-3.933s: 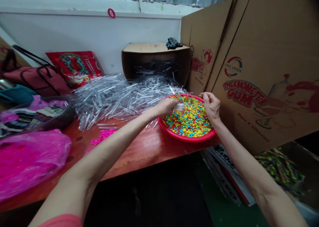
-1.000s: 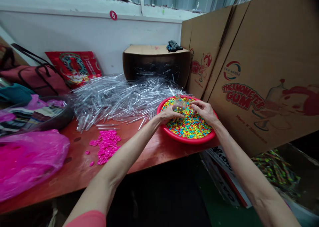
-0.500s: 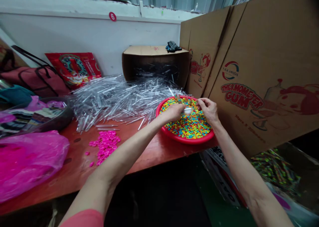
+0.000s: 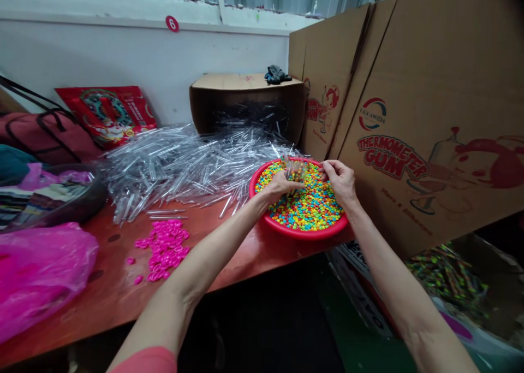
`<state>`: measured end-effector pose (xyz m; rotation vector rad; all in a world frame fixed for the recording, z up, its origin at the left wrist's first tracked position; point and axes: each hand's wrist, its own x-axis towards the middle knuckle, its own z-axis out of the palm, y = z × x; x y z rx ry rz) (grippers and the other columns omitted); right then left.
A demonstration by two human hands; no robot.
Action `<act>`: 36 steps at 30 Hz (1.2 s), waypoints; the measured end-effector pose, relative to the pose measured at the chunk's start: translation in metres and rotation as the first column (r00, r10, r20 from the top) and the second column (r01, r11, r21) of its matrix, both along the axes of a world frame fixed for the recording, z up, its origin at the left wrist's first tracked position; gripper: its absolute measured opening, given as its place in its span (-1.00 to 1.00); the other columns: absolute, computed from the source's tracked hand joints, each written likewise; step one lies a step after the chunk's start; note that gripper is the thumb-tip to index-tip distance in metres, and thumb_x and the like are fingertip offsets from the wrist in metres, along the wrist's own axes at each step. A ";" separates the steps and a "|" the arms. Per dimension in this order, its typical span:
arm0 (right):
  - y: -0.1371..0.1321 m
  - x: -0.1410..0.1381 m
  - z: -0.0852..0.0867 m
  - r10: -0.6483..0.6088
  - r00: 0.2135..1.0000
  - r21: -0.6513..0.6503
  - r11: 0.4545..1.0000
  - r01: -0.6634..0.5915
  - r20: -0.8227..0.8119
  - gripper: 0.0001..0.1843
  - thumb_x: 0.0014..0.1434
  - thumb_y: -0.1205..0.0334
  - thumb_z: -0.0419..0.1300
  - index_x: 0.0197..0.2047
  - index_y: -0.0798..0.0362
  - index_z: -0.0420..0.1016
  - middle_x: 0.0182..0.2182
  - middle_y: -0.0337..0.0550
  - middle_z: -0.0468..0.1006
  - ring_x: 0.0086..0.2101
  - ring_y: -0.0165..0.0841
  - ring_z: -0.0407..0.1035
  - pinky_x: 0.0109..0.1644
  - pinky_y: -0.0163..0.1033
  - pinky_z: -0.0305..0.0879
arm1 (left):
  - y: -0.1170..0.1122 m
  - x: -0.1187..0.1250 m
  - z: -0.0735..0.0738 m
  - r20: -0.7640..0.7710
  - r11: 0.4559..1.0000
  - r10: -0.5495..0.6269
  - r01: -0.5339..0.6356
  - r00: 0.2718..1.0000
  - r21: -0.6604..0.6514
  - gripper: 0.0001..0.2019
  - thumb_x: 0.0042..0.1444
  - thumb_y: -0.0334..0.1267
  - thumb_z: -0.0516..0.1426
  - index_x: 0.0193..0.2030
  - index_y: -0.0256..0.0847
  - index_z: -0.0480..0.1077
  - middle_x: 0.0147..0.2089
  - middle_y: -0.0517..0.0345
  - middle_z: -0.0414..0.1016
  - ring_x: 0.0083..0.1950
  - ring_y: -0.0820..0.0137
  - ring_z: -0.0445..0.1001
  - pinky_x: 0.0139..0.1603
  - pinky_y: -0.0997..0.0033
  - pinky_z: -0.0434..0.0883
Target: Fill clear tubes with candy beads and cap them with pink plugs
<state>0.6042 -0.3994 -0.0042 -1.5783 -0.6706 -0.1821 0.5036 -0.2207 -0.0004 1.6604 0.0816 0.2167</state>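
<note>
Left hand (image 4: 281,187) rests above the rim of a red plastic basin (image 4: 298,232) heaped with multicoloured candy pieces (image 4: 307,212), its fingers (image 4: 287,183) curled around a small clear plastic piece (image 4: 296,171) and partly hiding it. Right hand (image 4: 339,182) is raised just beside it, fingertips (image 4: 328,166) pinched together on something too small to make out. The basin sits on a red-brown bench (image 4: 110,302) beside a heap of clear plastic tubes (image 4: 176,168) and loose pink plastic rings (image 4: 164,247), against a printed cardboard carton (image 4: 409,143).
</note>
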 end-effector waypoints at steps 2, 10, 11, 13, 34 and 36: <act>0.000 -0.004 0.002 0.056 0.998 -0.025 0.998 -0.056 -0.005 -0.60 0.25 -0.12 0.23 -0.12 0.06 0.59 -0.32 -0.14 0.63 -0.48 -0.41 0.41 -0.36 -0.26 0.39 | 0.004 -0.011 0.000 0.040 0.990 0.032 -0.027 0.999 -0.140 -0.61 -0.13 -0.28 0.40 -0.11 -0.25 0.52 -0.12 0.01 0.61 -0.17 0.32 0.53 -0.02 0.27 0.48; 0.011 -0.025 0.015 0.292 0.953 -0.088 0.950 -0.299 -0.083 -0.61 0.14 -0.12 0.35 -0.13 0.01 0.60 -0.41 -0.23 0.56 -0.44 -0.39 0.39 -0.30 -0.22 0.42 | 0.002 -0.033 0.002 0.194 0.972 0.012 0.034 0.981 -0.231 -0.51 -0.12 -0.22 0.44 -0.02 -0.26 0.52 -0.01 -0.04 0.60 -0.04 0.30 0.54 0.11 0.24 0.44; 0.015 -0.027 0.016 0.313 0.945 -0.083 0.944 -0.321 -0.092 -0.61 0.11 -0.12 0.37 -0.14 0.00 0.59 -0.38 -0.23 0.57 -0.43 -0.38 0.40 -0.29 -0.21 0.43 | 0.002 -0.034 0.002 0.209 0.977 0.009 0.036 0.978 -0.212 -0.50 -0.12 -0.21 0.45 0.00 -0.26 0.53 0.02 -0.04 0.60 -0.01 0.29 0.54 0.14 0.25 0.43; 0.023 -0.032 0.015 0.354 0.930 -0.082 0.928 -0.362 -0.100 -0.60 0.06 -0.12 0.40 -0.17 -0.02 0.56 -0.33 -0.21 0.58 -0.38 -0.35 0.43 -0.29 -0.20 0.44 | 0.002 -0.034 0.002 0.232 0.981 -0.008 0.053 0.973 -0.187 -0.47 -0.11 -0.19 0.45 0.04 -0.24 0.52 0.06 -0.03 0.59 0.05 0.29 0.53 0.17 0.27 0.41; 0.020 -0.029 0.034 0.203 0.979 -0.165 0.967 -0.197 0.025 -0.65 0.12 -0.11 0.37 -0.29 0.02 0.51 -0.50 -0.26 0.48 -0.56 -0.42 0.27 -0.48 -0.25 0.23 | 0.007 -0.028 -0.012 0.189 0.985 0.036 -0.003 0.981 -0.172 -0.49 -0.08 -0.14 0.43 -0.01 -0.32 0.49 -0.12 0.02 0.56 -0.19 0.39 0.50 -0.08 0.35 0.44; 0.012 -0.014 0.052 0.102 0.986 -0.168 0.983 -0.079 0.133 -0.66 0.13 -0.09 0.37 -0.27 0.01 0.53 -0.51 -0.24 0.48 -0.56 -0.40 0.29 -0.48 -0.23 0.25 | 0.008 -0.027 -0.014 0.180 0.979 0.107 -0.071 0.978 -0.193 -0.49 -0.10 -0.15 0.44 -0.03 -0.31 0.47 -0.12 0.02 0.55 -0.20 0.41 0.49 -0.11 0.36 0.43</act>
